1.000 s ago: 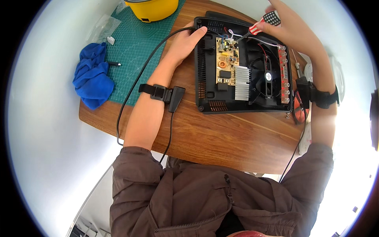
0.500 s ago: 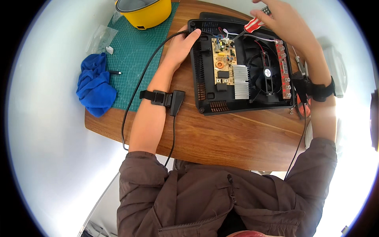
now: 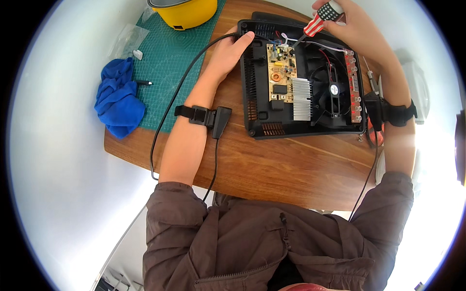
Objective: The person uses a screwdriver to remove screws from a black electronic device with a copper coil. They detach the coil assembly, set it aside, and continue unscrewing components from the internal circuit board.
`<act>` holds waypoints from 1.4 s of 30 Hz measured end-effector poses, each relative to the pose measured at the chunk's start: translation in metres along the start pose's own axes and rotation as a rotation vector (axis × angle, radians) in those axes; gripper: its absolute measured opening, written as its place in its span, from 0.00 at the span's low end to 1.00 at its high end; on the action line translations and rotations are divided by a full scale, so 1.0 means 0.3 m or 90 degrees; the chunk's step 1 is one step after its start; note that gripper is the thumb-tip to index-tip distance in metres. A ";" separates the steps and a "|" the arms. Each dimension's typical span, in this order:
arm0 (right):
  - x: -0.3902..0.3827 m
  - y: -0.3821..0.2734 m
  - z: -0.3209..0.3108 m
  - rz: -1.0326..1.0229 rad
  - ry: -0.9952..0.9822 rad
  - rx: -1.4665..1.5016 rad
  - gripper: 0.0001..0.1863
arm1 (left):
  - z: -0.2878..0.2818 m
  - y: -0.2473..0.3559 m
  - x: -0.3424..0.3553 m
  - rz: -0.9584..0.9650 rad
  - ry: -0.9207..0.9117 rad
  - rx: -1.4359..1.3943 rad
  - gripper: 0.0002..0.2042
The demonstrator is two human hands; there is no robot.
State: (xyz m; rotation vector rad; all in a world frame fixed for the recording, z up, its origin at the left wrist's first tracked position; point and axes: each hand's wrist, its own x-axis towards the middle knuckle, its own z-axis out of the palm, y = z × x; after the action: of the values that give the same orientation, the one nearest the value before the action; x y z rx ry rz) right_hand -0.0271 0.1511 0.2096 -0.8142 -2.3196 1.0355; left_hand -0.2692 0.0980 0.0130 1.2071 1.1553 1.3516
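A black appliance housing, open on top, lies on the table. Inside it are a tan circuit board, a silver finned heat sink, a black fan and a narrow board at the right side. My left hand grips the housing's upper left edge, thumb on the rim, beside a black power cord. In my right hand is a screwdriver with a red-and-white striped handle. Its tilted shaft reaches the board's upper right corner; the exact contact of the tip is too small to tell.
A green cutting mat bears a yellow pot and a clear plastic bag. A blue cloth lies at the left. Tools, one a red-handled one, sit partly hidden by my right forearm.
The fingers of my right hand have shifted around the screwdriver, and more of its handle shows. Its shaft stays at the same corner of the board. My left hand keeps its hold.
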 end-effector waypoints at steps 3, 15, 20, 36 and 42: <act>0.015 0.053 0.003 0.025 0.049 0.031 0.24 | 0.006 0.006 0.000 0.006 0.006 0.010 0.21; -0.004 0.141 0.047 -0.045 0.252 -0.088 0.21 | 0.007 0.004 -0.001 0.010 0.012 0.009 0.20; -0.011 0.099 0.024 0.042 0.242 -0.258 0.19 | 0.004 0.014 -0.007 -0.018 0.006 0.014 0.23; -0.030 0.105 0.042 -0.046 0.268 -0.394 0.18 | 0.005 0.374 -0.123 -0.058 -0.219 0.730 0.29; -0.037 0.050 0.044 -0.054 0.252 -0.423 0.15 | -0.009 0.383 -0.093 -0.054 -0.307 0.231 0.18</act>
State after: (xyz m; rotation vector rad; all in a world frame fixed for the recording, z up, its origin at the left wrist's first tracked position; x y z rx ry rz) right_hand -0.0225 0.1450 0.1881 -1.0314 -2.3134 0.0231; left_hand -0.2771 0.0585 0.1242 1.6138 1.1058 0.7396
